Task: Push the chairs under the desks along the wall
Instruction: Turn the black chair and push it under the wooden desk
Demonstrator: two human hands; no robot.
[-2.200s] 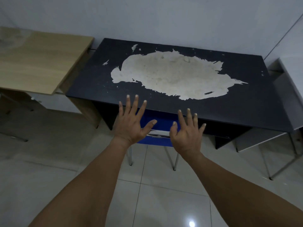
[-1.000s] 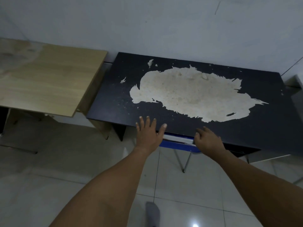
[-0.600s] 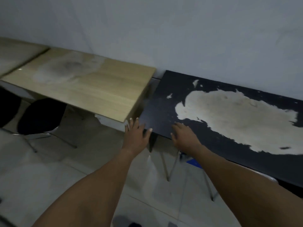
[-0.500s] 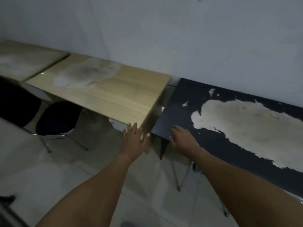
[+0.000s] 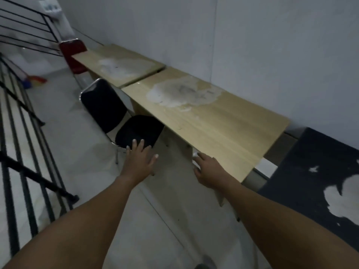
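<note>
Black padded chair point(image 5: 120, 121) pulled out from the near wooden table point(image 5: 209, 121), seat half under its front edge; left hand point(image 5: 140, 159) spread flat, fingers splayed, hovering just short of the seat, holding nothing; right hand point(image 5: 206, 167) loosely open, fingers slightly curled, at the table's front edge, contact unclear; red chair point(image 5: 74, 55) by the far wooden table point(image 5: 116, 63). Half a second earlier: both hands at the black table point(image 5: 310, 181), now off to the right.
</note>
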